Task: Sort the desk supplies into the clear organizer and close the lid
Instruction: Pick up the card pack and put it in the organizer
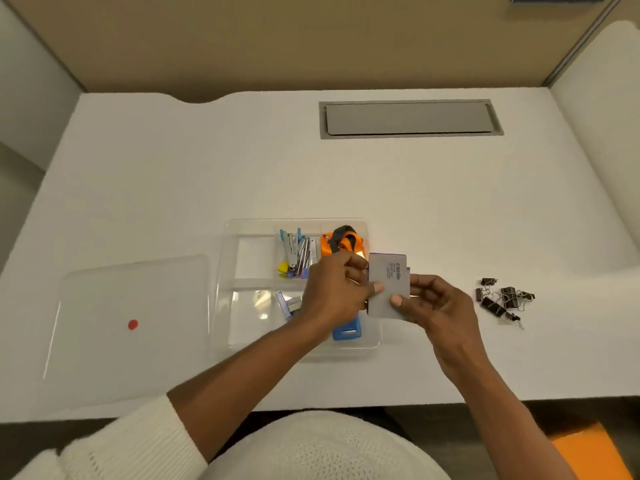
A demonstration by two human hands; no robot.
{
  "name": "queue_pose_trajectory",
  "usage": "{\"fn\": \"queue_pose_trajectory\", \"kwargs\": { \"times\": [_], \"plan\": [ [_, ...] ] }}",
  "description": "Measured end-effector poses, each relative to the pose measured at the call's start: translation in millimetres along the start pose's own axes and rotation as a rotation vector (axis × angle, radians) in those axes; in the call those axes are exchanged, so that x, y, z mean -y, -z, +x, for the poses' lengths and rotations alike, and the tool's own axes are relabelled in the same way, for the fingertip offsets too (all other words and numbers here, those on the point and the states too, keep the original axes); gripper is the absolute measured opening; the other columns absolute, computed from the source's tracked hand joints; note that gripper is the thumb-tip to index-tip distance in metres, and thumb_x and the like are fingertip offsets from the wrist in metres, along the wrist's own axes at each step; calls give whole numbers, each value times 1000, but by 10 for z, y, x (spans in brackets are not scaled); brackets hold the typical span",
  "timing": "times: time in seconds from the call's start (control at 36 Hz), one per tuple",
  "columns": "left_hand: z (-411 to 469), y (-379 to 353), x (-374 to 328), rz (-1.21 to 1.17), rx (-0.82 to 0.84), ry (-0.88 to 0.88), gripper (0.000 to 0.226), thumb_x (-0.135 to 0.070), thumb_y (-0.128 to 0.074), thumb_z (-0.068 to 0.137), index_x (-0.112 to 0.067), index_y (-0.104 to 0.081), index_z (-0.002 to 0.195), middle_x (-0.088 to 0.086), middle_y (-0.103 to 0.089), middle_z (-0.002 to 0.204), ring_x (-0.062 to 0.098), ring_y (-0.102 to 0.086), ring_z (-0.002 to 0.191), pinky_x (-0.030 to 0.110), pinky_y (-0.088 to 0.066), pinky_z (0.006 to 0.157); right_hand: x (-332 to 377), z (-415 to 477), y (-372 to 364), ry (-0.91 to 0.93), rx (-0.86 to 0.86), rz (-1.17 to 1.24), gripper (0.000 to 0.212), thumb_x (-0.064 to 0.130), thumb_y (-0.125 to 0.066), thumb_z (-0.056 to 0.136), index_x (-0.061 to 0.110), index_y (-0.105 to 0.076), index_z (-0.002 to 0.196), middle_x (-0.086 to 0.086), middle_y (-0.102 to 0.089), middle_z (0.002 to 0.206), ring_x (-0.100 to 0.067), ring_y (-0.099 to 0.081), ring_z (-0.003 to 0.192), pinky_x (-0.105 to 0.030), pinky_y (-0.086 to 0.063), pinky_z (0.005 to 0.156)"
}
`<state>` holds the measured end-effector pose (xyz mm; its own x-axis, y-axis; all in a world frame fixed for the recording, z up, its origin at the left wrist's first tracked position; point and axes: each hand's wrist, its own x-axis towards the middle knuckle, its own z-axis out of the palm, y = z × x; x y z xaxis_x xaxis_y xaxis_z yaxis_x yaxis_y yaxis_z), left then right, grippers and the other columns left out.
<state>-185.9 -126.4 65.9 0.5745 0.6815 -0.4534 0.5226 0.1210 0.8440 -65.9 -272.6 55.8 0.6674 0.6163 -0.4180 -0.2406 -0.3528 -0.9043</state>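
Just right of centre in the frame, both hands hold a flat grey stamp pad box above the right edge of the clear organizer: the left hand pinches its left edge between thumb and fingers, and the right hand grips its lower right side with the thumb laid on the face. The likely trouble is fit. The right-hand compartments already look full, with an orange lanyard in the upper one and a blue stapler in the lower, so the box may ride on top of them and later keep the lid from seating. Pushing it down could also shove the lanyard over the wall. The left hand covers the middle of the organizer, so how much room is left there cannot be told; the upper left compartment looks empty, and the one beside it holds a cluster of metal clips. The lid, marked with a red dot, lies flat at the lower left of the frame. A loose pile of black binder clips waits at the right, well apart from the organizer.
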Motion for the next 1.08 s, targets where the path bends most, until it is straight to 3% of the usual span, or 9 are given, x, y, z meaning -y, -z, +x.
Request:
{"fn": "queue_pose_trajectory", "kwargs": {
  "times": [0.22,0.33,0.42,0.5,0.56,0.69,0.81,0.94,1.08],
  "plan": [
    [-281,933,413,12,-179,46,40,-19,-90,80,-14,-72,115,-2,-76,96,19,-79,83,42,-68,67,46,-3,-951,-31,187,-76,26,17,-81,86,16,-75,111,2,-81,106,-16,-78,98,-29,-64,76],
    [-408,1317,675,18,-277,90,27,-24,-89,81,-17,-78,105,-4,-78,86,14,-78,73,35,-68,71,7,-28,-1388,-28,222,-163,31,19,-83,85,11,-70,113,-3,-81,92,-16,-78,92,-41,-66,81],
    [-457,1554,897,220,-432,96,14,-36,-84,86,-23,-78,87,-13,-75,80,9,-71,71,29,-61,68,-46,-64,-1684,-24,169,-288,38,27,-83,86,14,-70,120,1,-80,90,-14,-77,88,-40,-66,81],
    [-463,1732,1119,328,-530,123,18,-35,-82,87,-19,-75,93,-9,-73,87,7,-66,74,25,-55,67,-107,-88,-1895,32,140,-450,43,33,-80,87,17,-67,125,5,-79,95,-11,-75,88,-35,-65,82],
    [-456,1809,1248,293,-501,182,21,-35,-84,86,-18,-76,95,-5,-75,91,11,-69,77,25,-55,68,-145,-105,-1999,43,148,-530,44,35,-80,87,20,-64,126,8,-77,93,-8,-73,87,-31,-64,80],
    [-430,1866,1443,119,-380,278,14,-30,-88,81,-23,-77,86,-4,-75,83,18,-75,77,45,-67,78,-225,-171,-2205,57,129,-685,47,38,-79,87,22,-60,127,1,-78,107,-12,-72,91,-32,-61,81],
    [-403,1859,1508,118,-375,269,12,-30,-85,85,-25,-74,85,-5,-74,82,17,-74,78,44,-67,78,-262,-241,-2360,100,95,-787,48,40,-77,89,24,-58,130,2,-77,111,-8,-66,84,-31,-59,82],
    [-403,1847,1509,204,-327,234,12,-31,-77,92,-29,-66,88,-12,-67,84,12,-69,78,38,-65,84,-343,-279,-2555,156,79,-960,49,41,-70,94,26,-52,136,-1,-75,119,-21,-70,106,-39,-60,84],
    [-392,1873,1530,242,-293,234,21,-25,-76,93,-33,-60,83,-16,-64,82,15,-71,81,39,-65,84,-453,-320,-2669,262,179,-1205,49,29,-62,101,13,-49,145,-9,-67,135,-25,-70,112,-37,-58,93]
  ]
}}
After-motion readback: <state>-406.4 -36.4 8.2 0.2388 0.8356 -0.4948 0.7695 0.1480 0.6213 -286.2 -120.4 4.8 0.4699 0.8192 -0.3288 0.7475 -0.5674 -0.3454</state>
